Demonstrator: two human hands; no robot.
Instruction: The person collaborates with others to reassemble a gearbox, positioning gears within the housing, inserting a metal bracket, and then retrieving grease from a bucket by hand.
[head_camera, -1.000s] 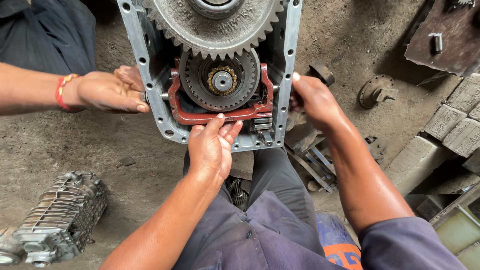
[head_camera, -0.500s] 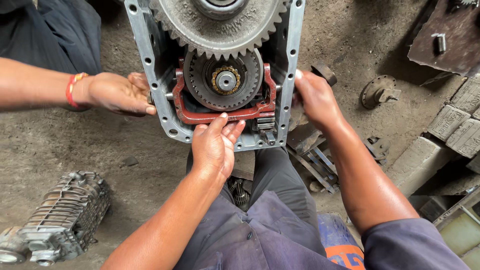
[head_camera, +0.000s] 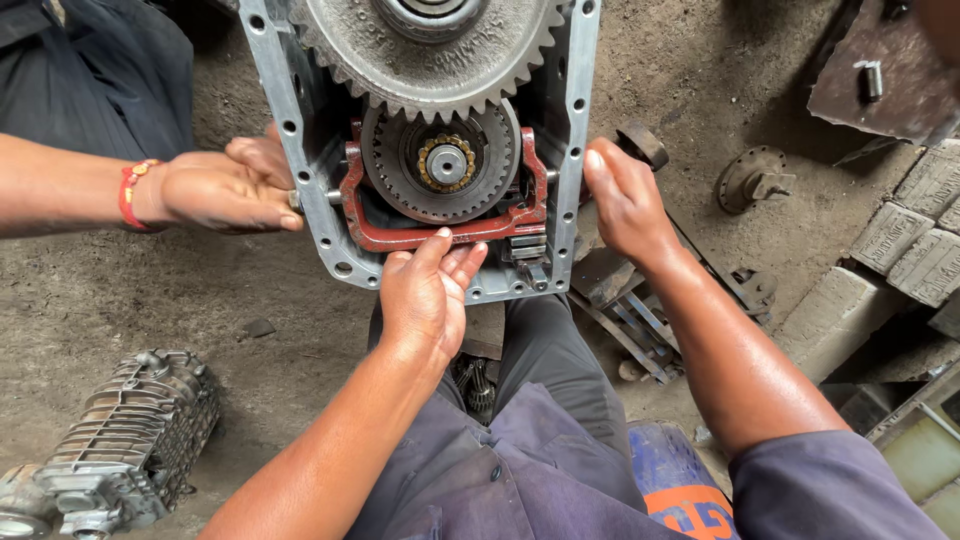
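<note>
the housing (head_camera: 300, 160) sits at 12 o'clock. left hand (head_camera: 428, 290), fingers loose, presses the red fork (head_camera: 440, 232) under the small gear (head_camera: 440, 160). right hand (head_camera: 625, 200) grips the housing's 3 o'clock rim (a co-worker's hand (head_camera: 225, 188) steadies 9 o'clock).

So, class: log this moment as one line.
left hand: fingertips on red fork | right hand: on gearbox housing | co-worker's hand: steadying opposite side

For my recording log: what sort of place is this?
Probably a mechanic's repair yard: an open grey metal gear housing with a large toothed steel gear, a ribbed aluminium casing on the dirt floor.
</note>
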